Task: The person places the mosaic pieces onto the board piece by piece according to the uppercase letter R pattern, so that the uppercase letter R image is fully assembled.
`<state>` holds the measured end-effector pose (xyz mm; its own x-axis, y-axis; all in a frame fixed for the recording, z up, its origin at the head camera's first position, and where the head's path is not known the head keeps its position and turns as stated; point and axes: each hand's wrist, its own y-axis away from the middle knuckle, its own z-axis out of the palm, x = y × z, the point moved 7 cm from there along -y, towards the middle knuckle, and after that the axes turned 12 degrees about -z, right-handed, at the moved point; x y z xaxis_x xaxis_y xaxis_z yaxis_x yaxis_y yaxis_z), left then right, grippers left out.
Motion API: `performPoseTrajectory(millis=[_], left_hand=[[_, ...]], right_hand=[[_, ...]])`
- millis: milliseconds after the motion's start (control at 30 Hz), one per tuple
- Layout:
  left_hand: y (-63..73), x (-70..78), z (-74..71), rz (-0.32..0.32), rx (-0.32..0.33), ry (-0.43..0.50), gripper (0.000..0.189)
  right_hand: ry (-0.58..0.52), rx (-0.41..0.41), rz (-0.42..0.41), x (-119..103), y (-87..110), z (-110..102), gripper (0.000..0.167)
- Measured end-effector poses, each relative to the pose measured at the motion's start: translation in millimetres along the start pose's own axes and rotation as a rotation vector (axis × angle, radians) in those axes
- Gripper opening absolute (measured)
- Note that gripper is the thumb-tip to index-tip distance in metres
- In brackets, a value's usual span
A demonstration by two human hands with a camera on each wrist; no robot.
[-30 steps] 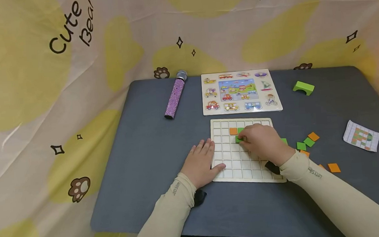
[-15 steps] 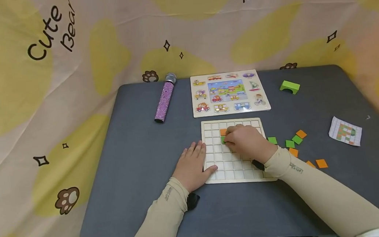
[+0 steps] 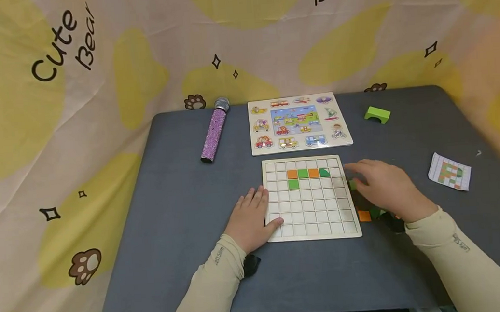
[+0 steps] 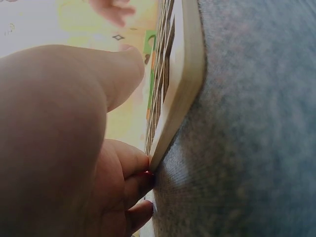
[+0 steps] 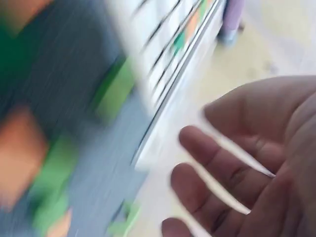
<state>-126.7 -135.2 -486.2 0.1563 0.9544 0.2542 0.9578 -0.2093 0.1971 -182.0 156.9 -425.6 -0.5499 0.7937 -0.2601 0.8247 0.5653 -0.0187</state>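
Observation:
A white grid board in a pale wooden frame lies on the table. Its upper part bears a row of orange and green square tiles, ended by a dark green rounded piece. One more green tile sits below the row's left end. My left hand rests on the board's left edge, fingers extended, thumb over the frame. Just off the right edge hovers my right hand, fingers loosely spread and holding nothing in the right wrist view. Beneath it a loose green tile lies beside the board.
More loose tiles, one orange, lie partly hidden under the right hand. A paper card with a coloured grid pattern is farther right. Behind stand a picture puzzle, a glittery purple microphone and a green arch block.
My right hand has let go of the green tile in the second row and moved right, off the board to the loose tiles. The left hand stays on the board's edge.

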Motion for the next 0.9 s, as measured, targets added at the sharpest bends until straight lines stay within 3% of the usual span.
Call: performPoseTrajectory(millis=[200, 333, 533, 733, 900], left_hand=[[0.2, -4.0, 1.7, -0.003, 0.003, 0.000, 0.087], [1.3, -6.3, 3.3, -0.010, 0.004, 0.013, 0.086], [2.5, -6.3, 3.1, -0.008, 0.010, 0.030, 0.086], [1.5, -4.7, 2.1, 0.001, 0.016, 0.037, 0.088], [-0.4, -0.9, 1.0, 0.006, 0.002, 0.017, 0.088]], right_hand=[[0.053, -0.053, 0.183, 65, 36.3, -3, 0.048], [0.056, -0.083, 0.207, 85, 47.6, 3, 0.046], [0.096, -0.009, 0.180, 87, 49.8, 1, 0.029], [0.092, -0.019, 0.204, 88, 45.9, 1, 0.026], [0.095, 0.073, 0.169, 72, 42.4, -4, 0.021]])
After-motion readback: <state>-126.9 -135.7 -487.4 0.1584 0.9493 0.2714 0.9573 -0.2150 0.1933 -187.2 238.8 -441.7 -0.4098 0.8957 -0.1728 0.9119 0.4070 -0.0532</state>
